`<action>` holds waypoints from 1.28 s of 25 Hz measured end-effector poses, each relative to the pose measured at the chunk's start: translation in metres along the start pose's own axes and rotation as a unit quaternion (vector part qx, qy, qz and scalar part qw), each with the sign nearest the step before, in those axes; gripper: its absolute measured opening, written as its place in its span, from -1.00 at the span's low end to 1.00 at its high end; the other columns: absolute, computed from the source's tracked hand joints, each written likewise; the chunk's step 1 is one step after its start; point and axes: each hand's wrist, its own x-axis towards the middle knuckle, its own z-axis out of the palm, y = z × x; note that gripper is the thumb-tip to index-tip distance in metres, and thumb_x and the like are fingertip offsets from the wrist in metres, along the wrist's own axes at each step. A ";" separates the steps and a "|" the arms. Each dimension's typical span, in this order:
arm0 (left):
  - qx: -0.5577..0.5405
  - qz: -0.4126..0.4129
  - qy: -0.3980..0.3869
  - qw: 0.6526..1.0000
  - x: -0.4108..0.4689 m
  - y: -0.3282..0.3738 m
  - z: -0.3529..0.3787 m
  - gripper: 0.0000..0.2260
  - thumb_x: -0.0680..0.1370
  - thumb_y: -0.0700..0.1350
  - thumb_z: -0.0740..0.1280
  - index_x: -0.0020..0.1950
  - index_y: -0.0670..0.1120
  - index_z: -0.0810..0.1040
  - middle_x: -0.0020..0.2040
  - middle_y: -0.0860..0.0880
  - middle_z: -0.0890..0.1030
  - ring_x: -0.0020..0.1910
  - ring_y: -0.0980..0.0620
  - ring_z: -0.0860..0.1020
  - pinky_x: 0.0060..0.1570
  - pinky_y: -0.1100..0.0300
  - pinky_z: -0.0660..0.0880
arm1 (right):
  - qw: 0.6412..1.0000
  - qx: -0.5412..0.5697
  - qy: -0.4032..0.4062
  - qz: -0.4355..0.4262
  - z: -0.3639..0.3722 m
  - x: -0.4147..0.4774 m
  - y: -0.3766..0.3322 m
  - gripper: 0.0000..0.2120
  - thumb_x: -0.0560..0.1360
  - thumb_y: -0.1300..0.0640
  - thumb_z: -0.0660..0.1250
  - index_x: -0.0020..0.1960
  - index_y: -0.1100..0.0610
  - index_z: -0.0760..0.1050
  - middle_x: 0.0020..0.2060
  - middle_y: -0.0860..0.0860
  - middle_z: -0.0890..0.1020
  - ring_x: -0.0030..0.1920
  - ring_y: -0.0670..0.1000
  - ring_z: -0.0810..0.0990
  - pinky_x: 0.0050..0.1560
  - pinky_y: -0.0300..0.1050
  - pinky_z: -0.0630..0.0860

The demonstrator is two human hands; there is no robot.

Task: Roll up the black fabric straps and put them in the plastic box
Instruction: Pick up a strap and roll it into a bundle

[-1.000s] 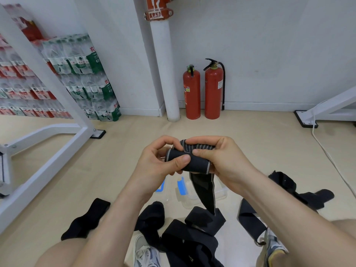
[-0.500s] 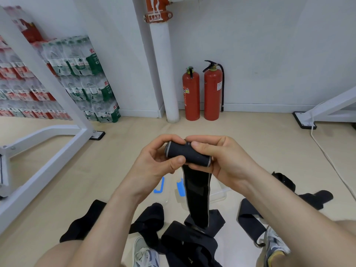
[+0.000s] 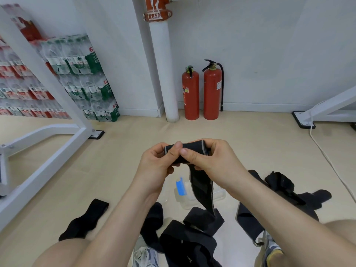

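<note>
Black fabric strap with grey edging [image 3: 185, 149]: held in the air above the beige floor [image 3: 96, 170], partly wound into a tight roll. Left hand [image 3: 156, 164] gripped the roll's left end, fingers curled behind and thumb on the front. Right hand [image 3: 213, 160] pinched the right end, thumb pressed beside the left thumb. An unrolled tail hung straight down from the roll.

Clear plastic box with a blue latch [image 3: 187, 197] sat on the floor directly under the hands, partly hidden by the tail. No finished roll could be seen in it, though its contents were not fully visible.

Several loose black straps [image 3: 202, 221] lay unrolled on the floor around the box, at the left, near and right sides. Judgement: task early. The first visible roll was unfinished, nothing was confirmed boxed and most straps were untouched.

Writing: green-labelled bottled water packs [image 3: 92, 78] against the far wall showed the character "农". Labels on two red fire extinguishers [image 3: 211, 93] were too small to read, as was white lettering on the nearest strap.
</note>
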 end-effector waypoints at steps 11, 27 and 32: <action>0.141 0.041 -0.055 0.988 -0.017 0.002 0.017 -0.77 0.59 -0.01 0.31 -0.18 -0.13 0.52 -0.36 -0.03 0.59 -0.39 0.10 0.53 -0.37 0.27 0.40 | 0.975 -0.224 -0.010 -0.010 -0.026 0.009 -0.013 -0.63 0.48 0.03 0.36 0.18 -0.05 0.25 -0.37 -0.09 0.53 -0.38 -0.03 0.49 -0.24 -0.07 0.44; 0.046 0.043 0.027 0.998 -0.013 -0.005 0.037 -0.75 0.68 -0.06 0.11 0.06 -0.09 0.57 -0.08 -0.05 0.65 -0.12 0.10 0.59 -0.10 0.22 0.53 | 0.993 -0.109 0.039 -0.011 -0.017 0.015 0.001 -0.91 0.48 0.11 0.37 -0.03 -0.01 0.51 -0.36 -0.06 0.51 -0.37 -0.10 0.48 -0.28 -0.14 0.42; 0.033 0.008 0.013 0.999 -0.020 -0.011 0.046 -0.81 0.66 0.08 0.14 0.08 0.00 0.45 0.00 -0.04 0.57 -0.08 0.14 0.53 -0.04 0.25 0.50 | 0.978 -0.124 0.139 -0.090 -0.002 0.013 0.014 -0.85 0.58 -0.02 0.26 -0.11 0.01 0.38 -0.43 0.02 0.47 -0.38 -0.04 0.43 -0.28 -0.05 0.40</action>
